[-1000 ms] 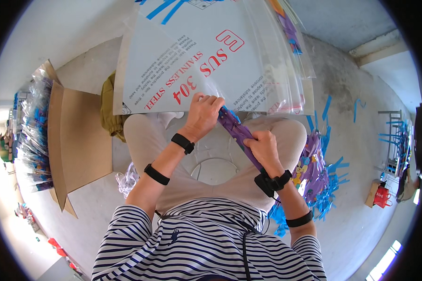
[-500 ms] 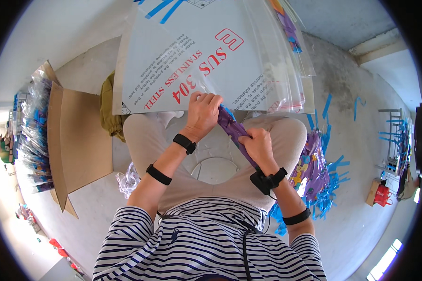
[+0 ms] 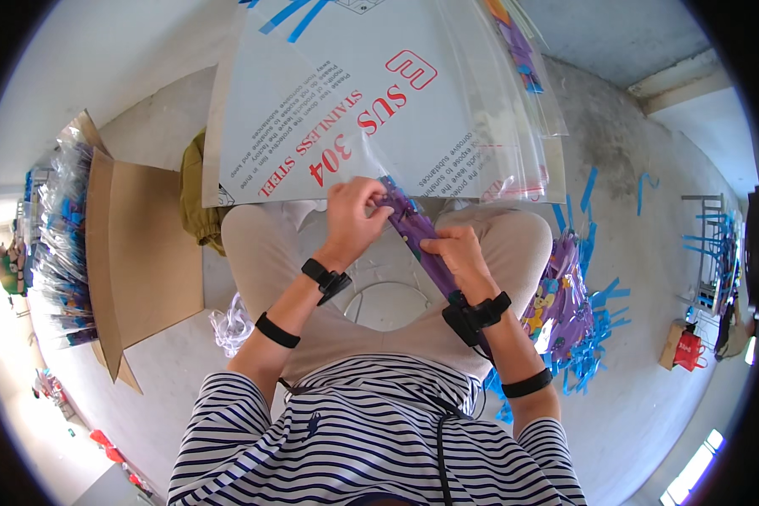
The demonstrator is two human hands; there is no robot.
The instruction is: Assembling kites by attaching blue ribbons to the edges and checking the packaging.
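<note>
Head view: my left hand (image 3: pixel 354 218) pinched purple packet (image 3: pixel 411 228) near top, right hand (image 3: pixel 462 257) closed round lower part; cardboard box (image 3: pixel 148 244) held plastic-wrapped bundles (image 3: pixel 61 240).

I can count one left hand (image 3: pixel 354 221) and one right hand (image 3: pixel 459 257), one purple strip (image 3: pixel 410 226) between those hands, four black armbands (image 3: pixel 278 330), one tabletop (image 3: pixel 287 93) at twelve o'clock, one cardboard box (image 3: pixel 152 253) at nine, one red bag (image 3: pixel 689 351) past three.
</note>
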